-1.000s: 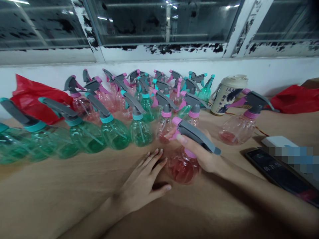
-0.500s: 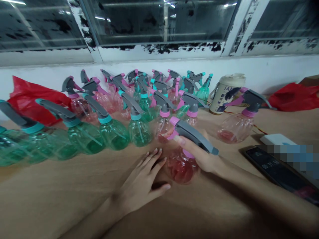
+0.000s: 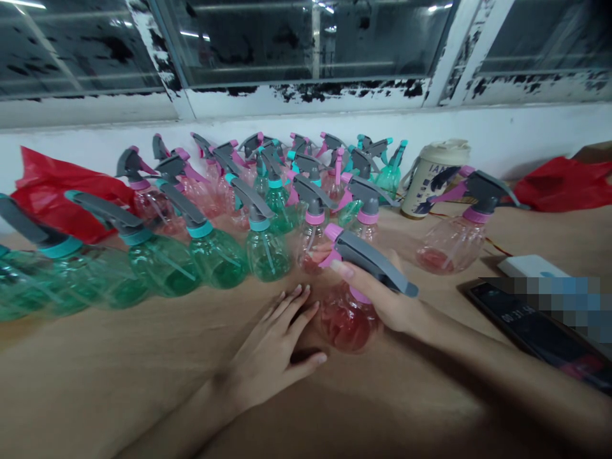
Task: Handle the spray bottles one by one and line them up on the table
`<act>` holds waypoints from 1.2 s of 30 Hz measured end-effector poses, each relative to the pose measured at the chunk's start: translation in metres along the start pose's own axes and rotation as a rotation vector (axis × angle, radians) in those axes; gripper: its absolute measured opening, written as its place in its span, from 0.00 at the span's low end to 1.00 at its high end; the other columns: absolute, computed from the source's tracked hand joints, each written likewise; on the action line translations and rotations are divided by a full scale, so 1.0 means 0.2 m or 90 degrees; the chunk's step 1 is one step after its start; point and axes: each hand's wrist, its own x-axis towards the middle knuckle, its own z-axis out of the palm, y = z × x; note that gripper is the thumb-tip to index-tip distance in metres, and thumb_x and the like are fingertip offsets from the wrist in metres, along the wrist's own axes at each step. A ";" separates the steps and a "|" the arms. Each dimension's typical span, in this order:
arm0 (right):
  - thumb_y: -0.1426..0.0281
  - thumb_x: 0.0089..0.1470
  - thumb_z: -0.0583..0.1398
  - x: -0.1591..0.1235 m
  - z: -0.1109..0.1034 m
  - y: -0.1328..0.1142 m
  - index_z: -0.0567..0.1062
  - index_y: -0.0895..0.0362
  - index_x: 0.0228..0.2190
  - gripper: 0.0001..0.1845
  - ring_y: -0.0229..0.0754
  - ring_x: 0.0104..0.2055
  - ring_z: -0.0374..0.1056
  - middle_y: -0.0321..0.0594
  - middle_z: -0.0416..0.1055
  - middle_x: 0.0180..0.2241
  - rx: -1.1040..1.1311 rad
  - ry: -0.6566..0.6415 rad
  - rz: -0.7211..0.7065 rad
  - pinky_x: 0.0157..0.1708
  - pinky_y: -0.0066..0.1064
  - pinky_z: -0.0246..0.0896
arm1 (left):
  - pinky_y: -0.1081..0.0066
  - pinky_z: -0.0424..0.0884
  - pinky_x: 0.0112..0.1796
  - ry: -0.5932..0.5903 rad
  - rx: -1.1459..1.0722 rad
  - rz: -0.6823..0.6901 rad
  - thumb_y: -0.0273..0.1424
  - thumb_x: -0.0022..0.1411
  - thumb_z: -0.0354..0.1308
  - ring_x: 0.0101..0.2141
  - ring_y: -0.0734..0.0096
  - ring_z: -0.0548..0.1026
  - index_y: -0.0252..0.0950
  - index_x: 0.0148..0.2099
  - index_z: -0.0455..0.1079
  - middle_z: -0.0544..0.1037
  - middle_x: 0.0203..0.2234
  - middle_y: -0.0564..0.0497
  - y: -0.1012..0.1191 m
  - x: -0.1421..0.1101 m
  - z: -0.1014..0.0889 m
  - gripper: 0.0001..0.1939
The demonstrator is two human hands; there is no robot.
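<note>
A clear pink spray bottle stands upright on the wooden table, its grey and pink trigger head angled toward the upper left. My right hand is closed around the neck below that head, the thumb lying by the pink trigger; some fingers are hidden behind the bottle. Flat on the table just left of it rests my left hand, fingers apart and holding nothing. Its fingertips point toward a green spray bottle with a teal collar. Another pink spray bottle stands off to the right.
Several green and pink spray bottles crowd the table toward the wall. A patterned cup stands at the back right. Red plastic bags lie at both sides. A phone and a white box lie at the right.
Both hands and the held spray bottle look the same as before. The whole view has shifted very slightly.
</note>
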 end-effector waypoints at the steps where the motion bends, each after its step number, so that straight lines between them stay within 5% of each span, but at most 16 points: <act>1: 0.62 0.54 0.61 0.00 0.00 0.00 0.77 0.54 0.38 0.11 0.41 0.44 0.72 0.37 0.78 0.39 0.004 -0.003 0.002 0.49 0.37 0.63 | 0.54 0.56 0.59 -0.002 0.001 -0.001 0.51 0.64 0.53 0.63 0.55 0.54 0.35 0.63 0.58 0.56 0.64 0.41 0.00 0.00 0.00 0.33; 10: 0.63 0.57 0.59 0.00 0.00 -0.01 0.74 0.53 0.33 0.07 0.37 0.36 0.71 0.31 0.74 0.32 -0.011 -0.008 -0.019 0.40 0.30 0.65 | 0.55 0.54 0.59 0.001 0.006 0.005 0.50 0.64 0.53 0.63 0.54 0.54 0.32 0.62 0.59 0.56 0.64 0.39 0.00 -0.01 0.01 0.33; 20: 0.59 0.59 0.55 0.01 -0.01 -0.05 0.67 0.53 0.23 0.16 0.36 0.26 0.64 0.31 0.65 0.22 -0.067 -0.024 0.004 0.28 0.30 0.61 | 0.55 0.54 0.59 -0.004 0.005 -0.003 0.50 0.64 0.52 0.63 0.54 0.54 0.33 0.63 0.58 0.56 0.64 0.40 0.00 0.00 0.00 0.34; 27: 0.63 0.56 0.59 0.00 0.00 -0.03 0.72 0.52 0.31 0.07 0.38 0.34 0.70 0.32 0.73 0.29 -0.003 -0.011 -0.021 0.39 0.33 0.66 | 0.55 0.55 0.59 -0.003 0.008 0.001 0.50 0.64 0.53 0.62 0.53 0.55 0.33 0.63 0.58 0.56 0.64 0.40 0.00 0.00 0.00 0.33; 36: 0.61 0.54 0.60 -0.01 0.01 -0.01 0.76 0.53 0.36 0.10 0.41 0.42 0.72 0.37 0.76 0.37 0.022 -0.005 0.015 0.47 0.37 0.66 | 0.54 0.55 0.59 0.003 -0.003 -0.005 0.49 0.64 0.54 0.62 0.54 0.55 0.34 0.63 0.57 0.56 0.64 0.41 0.00 0.00 0.00 0.33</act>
